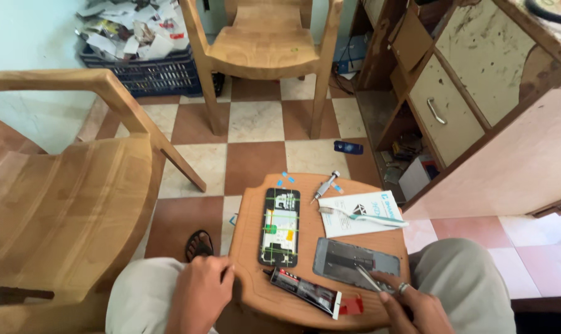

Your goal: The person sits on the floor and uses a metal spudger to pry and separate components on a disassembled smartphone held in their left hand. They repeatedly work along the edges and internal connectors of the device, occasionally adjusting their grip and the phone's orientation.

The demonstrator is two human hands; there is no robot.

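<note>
Tweezers (368,278), thin and metal, sit pinched in the right hand (413,306) over the flat grey back cover (348,260), which looks light, stiff and best held by its edges, while the left hand (200,291) rests curled and empty at the near-left rim of the small round wooden table (256,294).

The single head-worn camera is looking steeply down from close above the person's lap at the small round wooden table (256,291), facing forward across the checkered floor (256,154) toward chairs.

Cut off and unclear
Right hand (410,306) clipped by the bottom edge; small blue floor object (348,147) too small to identify.
</note>
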